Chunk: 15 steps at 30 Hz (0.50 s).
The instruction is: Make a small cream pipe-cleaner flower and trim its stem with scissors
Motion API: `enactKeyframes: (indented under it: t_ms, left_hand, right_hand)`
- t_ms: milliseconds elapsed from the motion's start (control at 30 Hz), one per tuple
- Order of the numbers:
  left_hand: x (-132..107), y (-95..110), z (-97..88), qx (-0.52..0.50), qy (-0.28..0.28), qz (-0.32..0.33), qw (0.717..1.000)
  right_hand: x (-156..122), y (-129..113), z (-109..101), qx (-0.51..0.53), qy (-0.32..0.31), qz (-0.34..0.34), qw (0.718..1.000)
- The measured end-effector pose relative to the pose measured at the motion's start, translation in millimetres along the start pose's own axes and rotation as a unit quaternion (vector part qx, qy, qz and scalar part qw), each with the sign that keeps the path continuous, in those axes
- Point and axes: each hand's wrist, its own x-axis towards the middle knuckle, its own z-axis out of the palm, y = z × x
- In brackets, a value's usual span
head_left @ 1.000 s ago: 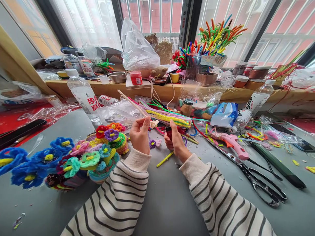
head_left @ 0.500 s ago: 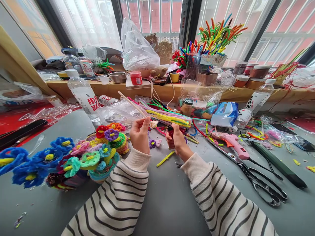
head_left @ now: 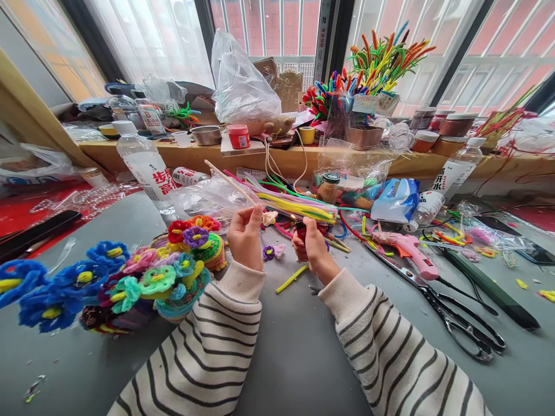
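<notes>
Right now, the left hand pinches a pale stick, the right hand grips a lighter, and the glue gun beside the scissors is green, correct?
Not green: the head view shows a pink glue gun beside the scissors. The left hand pinches the pale stick; the right hand grips the lighter.

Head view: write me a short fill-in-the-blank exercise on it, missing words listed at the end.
1. The left hand pinches a pale stem, and the right hand grips a ____.
2. The glue gun has a mostly ____ body.
3. The blue flowers have ____ centres.
4. The sleeves are pale with dark ____.

Missing words: lighter; pink; yellow; stripes.
</notes>
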Motion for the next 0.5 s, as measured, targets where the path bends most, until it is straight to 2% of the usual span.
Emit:
enactKeyframes:
  t_ms: [500]
  left_hand:
    - [-1.6,5.2,2.0,-0.048,0.005,-0.053,0.997]
  right_hand:
    - [-5.4,-1.6,3.8,-0.009,-0.001,0.008,1.0]
